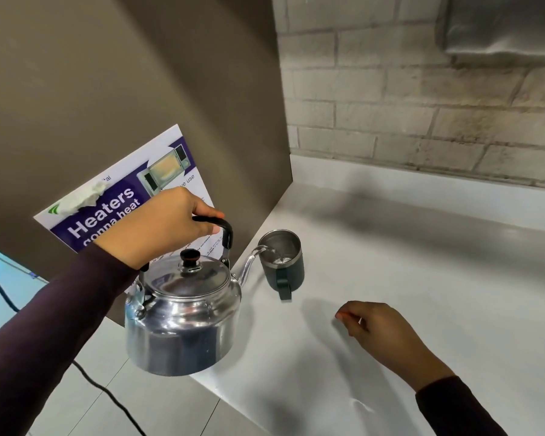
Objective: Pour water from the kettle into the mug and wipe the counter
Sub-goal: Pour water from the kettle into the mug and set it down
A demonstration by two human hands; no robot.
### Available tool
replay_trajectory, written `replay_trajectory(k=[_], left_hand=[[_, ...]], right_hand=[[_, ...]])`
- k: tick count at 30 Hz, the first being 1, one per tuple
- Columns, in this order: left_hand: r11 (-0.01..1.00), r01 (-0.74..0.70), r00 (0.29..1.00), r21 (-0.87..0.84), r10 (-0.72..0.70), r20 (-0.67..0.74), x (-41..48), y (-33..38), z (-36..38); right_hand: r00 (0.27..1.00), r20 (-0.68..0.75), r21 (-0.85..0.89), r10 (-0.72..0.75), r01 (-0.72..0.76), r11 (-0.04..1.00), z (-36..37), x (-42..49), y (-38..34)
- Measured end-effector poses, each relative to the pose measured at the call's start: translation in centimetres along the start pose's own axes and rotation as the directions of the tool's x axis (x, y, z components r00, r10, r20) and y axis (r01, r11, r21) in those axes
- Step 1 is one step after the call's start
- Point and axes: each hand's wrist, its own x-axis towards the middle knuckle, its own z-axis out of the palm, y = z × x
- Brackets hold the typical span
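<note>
Pouring: kettle tipped, spout over mug rim, water entering.

L hand has fingers wrapped tight round the black handle, wrist raised, forearm coming in from near-left; kettle is held off the counter, long axis body-to-spout pointing far-right at the mug, which stands upright just right of the spout. R hand is nearer the mug's handle side, hovering w/ fingers loosely curled, holding nothing. No cloth visible.

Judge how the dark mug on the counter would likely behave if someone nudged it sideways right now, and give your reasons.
The mug would probably slide rather than tip: it stands upright on a smooth white counter and looks squat. Water from the kettle lies in it, so a hard nudge might slosh some out. Its metal lining suggests it is stiff, not fragile.
</note>
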Motion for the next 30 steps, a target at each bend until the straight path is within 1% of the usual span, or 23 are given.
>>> replay_trajectory(k=[7, 30], left_hand=[[1.000, 0.014, 1.000, -0.009, -0.014, 0.020, 0.3, 0.0, 0.3], [0.995, -0.006, 0.996, 0.096, -0.003, 0.087, 0.6, 1.6, -0.9]], right_hand=[[1.000, -0.005, -0.010, 0.010, -0.010, 1.000, 0.0, 0.1, 0.4], [1.000, -0.023, -0.023, -0.015, 0.015, 1.000, -0.1, 0.0, 0.7]])
